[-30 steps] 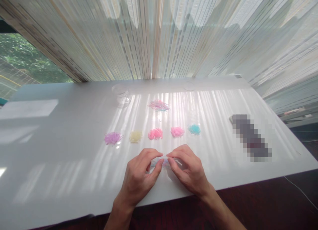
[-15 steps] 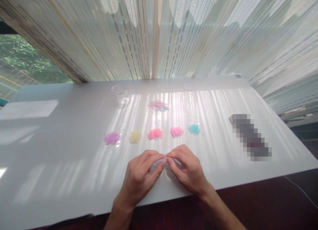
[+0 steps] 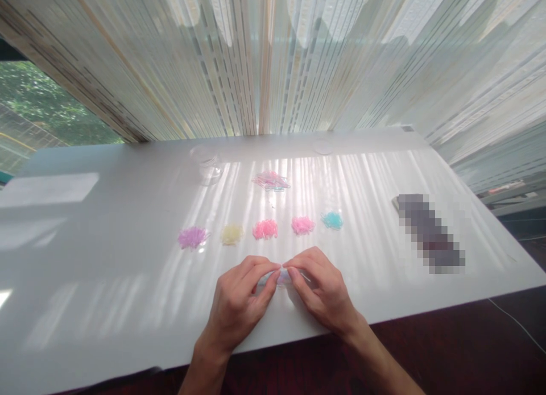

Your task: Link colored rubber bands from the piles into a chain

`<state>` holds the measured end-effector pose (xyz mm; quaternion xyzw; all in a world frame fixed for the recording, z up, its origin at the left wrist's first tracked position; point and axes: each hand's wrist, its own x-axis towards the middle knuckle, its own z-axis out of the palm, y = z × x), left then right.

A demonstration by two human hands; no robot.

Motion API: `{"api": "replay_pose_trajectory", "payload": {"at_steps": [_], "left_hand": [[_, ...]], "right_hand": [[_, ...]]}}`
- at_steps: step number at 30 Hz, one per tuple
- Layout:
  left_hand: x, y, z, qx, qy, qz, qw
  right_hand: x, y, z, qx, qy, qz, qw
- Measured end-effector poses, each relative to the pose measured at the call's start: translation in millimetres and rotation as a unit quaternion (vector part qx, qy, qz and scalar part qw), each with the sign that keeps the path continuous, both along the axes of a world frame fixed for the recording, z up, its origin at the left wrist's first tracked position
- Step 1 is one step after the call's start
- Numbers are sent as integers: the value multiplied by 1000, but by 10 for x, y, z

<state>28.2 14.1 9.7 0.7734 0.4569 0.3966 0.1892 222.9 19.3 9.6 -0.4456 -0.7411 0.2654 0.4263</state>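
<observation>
My left hand (image 3: 245, 292) and my right hand (image 3: 322, 290) meet fingertip to fingertip above the front of the white table (image 3: 128, 258). Thumb and index finger are pinched together on each. What they hold is too small and too hidden to name; a pale bluish-purple bit (image 3: 281, 279) shows just below the fingertips. Beyond my hands lies a row of small loop-like pieces in heaps: purple (image 3: 193, 237), yellow (image 3: 232, 234), coral pink (image 3: 265, 229), light pink (image 3: 302, 225) and turquoise (image 3: 332, 220). Behind the row is a mixed pink-and-blue heap (image 3: 271, 181) of longer pieces.
A clear round container (image 3: 209, 170) stands toward the back left, and a clear disc (image 3: 323, 147) lies near the back edge. On the right is a blurred-out dark oblong object (image 3: 430, 233). String curtains (image 3: 264, 71) hang along the table's far side.
My fingertips have drawn slightly apart, and more of the pale bit shows beneath them. The heaps and the container are unchanged.
</observation>
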Motion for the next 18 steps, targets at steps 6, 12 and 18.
{"api": "replay_pose_trajectory", "payload": {"at_steps": [6, 12, 18], "left_hand": [[4, 7, 5, -2, -4, 5, 1000], [-1, -3, -12, 2, -1, 0, 1000], [-1, 2, -6, 12, 0, 9, 1000]], "right_hand": [[1, 5, -3, 6, 5, 1, 1000], [-5, 9, 2, 20, 7, 0, 1000], [-12, 13, 2, 21, 9, -3, 1000]]}}
